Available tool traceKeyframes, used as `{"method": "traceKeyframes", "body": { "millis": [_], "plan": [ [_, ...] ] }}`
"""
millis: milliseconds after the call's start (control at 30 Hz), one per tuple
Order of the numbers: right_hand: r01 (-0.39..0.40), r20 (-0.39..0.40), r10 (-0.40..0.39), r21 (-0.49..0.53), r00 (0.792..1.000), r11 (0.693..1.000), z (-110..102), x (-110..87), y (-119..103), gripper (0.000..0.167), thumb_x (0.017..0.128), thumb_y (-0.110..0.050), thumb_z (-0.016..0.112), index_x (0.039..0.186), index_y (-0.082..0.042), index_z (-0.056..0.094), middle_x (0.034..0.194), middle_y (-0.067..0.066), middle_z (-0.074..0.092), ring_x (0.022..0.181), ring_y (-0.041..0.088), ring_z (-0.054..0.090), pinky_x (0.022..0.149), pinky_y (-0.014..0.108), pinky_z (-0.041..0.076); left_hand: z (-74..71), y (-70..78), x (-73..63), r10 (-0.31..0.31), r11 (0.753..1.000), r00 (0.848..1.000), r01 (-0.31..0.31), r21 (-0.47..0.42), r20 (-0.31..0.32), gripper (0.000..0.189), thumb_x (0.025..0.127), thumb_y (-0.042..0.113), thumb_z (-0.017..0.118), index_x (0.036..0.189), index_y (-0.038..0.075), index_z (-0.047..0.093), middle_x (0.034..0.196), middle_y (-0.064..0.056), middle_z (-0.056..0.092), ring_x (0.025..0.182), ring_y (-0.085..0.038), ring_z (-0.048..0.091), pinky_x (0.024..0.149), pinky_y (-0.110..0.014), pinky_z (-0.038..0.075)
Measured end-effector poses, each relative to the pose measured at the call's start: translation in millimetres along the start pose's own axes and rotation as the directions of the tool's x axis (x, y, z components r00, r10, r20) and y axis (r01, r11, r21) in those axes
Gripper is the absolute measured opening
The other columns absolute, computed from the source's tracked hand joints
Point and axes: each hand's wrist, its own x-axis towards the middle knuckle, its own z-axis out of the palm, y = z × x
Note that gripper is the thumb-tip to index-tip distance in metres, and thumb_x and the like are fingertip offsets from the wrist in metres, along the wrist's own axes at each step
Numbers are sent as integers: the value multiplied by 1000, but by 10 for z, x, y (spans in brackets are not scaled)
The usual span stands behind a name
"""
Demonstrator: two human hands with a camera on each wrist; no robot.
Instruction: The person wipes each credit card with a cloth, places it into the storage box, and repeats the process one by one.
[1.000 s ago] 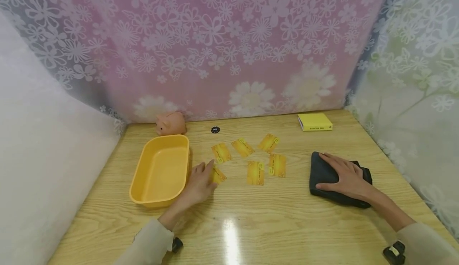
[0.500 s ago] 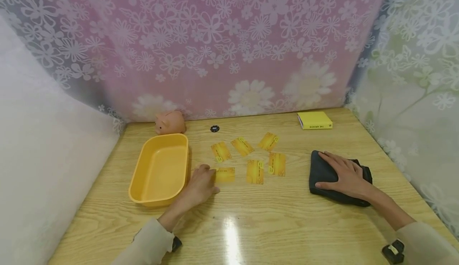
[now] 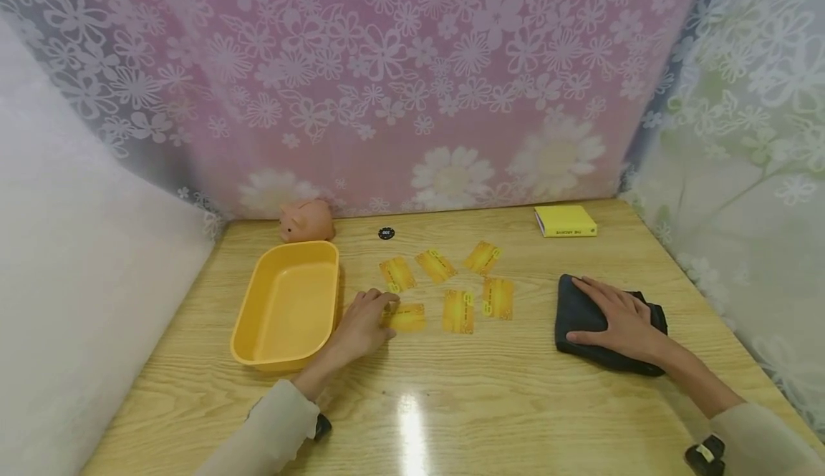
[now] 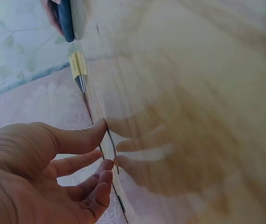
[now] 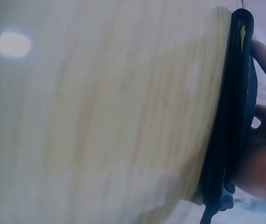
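Note:
In the head view my left hand (image 3: 364,323) is at the left end of an orange-yellow card (image 3: 407,317) with the look of a bank card. Thumb and fingertips pinch that card (image 4: 112,145) at its edges; in the left wrist view it shows edge-on and slightly bowed, low over the table. Several similar cards (image 3: 458,311) lie flat beyond it and to its right. My right hand (image 3: 620,323) rests on a folded dark pouch (image 3: 570,304), fingers spread over its top and thumb stretched along the near side. From the right wrist, the pouch (image 5: 226,121) appears as thick dark folds.
A yellow plastic basin (image 3: 293,311) stands left of my left hand. Behind it sits a pink piggy bank (image 3: 308,221). A black poker chip (image 3: 387,233) and a yellow book (image 3: 566,220) are near the back edge, before the flowered curtain.
The card at my left hand has turned from slanted to nearly sideways and shifted slightly right. The left fingers have closed in on its left end. My right hand stays on the pouch.

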Motion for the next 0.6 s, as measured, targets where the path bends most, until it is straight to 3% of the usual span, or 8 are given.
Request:
{"method": "traceKeyframes", "body": {
  "millis": [200,367,467,600],
  "plan": [
    [-64,-44,65,28,997,998,58,-14,5,105,87,-46,82,166,-9,23,164,29,25,140,64,19,99,82,12,14,-6,18,-33,999,999,33,-19,26,57,87,5,84,138,4,59,110,-14,56,102,-28,44,81,-40,42],
    [-132,-65,130,-22,989,991,111,18,-39,112,84,-55,81,164,-2,23,163,32,25,141,65,18,102,80,13,39,-26,39,-71,997,997,71,11,36,55,86,9,86,132,1,58,111,-15,55,102,-29,43,85,-42,42],
    [-122,-86,119,-28,989,992,118,25,-64,108,84,-54,83,162,-3,29,161,32,29,140,64,21,100,79,15,46,-40,41,-74,997,997,74,2,34,51,85,11,87,127,0,59,110,-15,54,101,-29,42,86,-43,43],
    [-44,-134,47,27,990,999,115,-8,-84,90,86,-42,84,158,-9,41,155,31,41,136,63,29,96,79,18,39,-42,31,-65,998,997,65,-19,37,47,84,13,88,121,0,61,108,-13,51,99,-29,40,84,-42,41]
  ]
}}
